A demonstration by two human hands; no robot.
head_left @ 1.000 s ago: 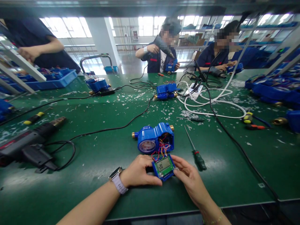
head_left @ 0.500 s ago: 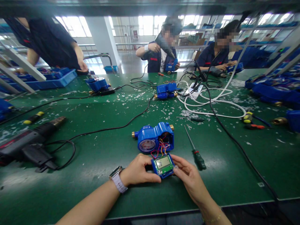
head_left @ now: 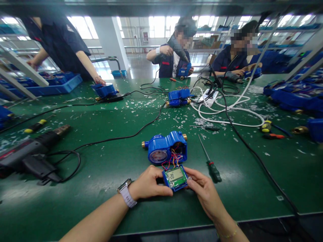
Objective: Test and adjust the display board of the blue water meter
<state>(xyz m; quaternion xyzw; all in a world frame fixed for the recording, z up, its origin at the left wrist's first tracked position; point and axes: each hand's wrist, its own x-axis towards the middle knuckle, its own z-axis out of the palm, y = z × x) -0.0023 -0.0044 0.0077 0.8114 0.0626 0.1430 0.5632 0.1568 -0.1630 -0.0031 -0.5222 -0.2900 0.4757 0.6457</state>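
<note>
Between my two hands is a blue-framed display module (head_left: pixel 176 178) with a green circuit board and a lit-up LCD showing digits. My left hand (head_left: pixel 150 181), with a watch on the wrist, closes on its left side, thumb along the near edge. On the module's right side, my right hand (head_left: pixel 202 188) grips with thumb and fingers. Thin coloured wires (head_left: pixel 175 159) run from the module into the open housing of a blue water meter (head_left: pixel 165 148) with brass ends. The meter lies on the green table just beyond my hands.
A heat gun (head_left: pixel 32 154) lies at left near a yellow-black screwdriver (head_left: pixel 35 126). To the right is a green-handled screwdriver (head_left: pixel 214 171). Black cables and a white cord (head_left: pixel 232 125) cross the table. More blue meters (head_left: pixel 178 97) stand farther back; co-workers (head_left: pixel 174 57) are across the table.
The digits on the LCD have changed. My hands hold nearly still. At the far left, a co-worker's hand has moved right onto a blue meter.
</note>
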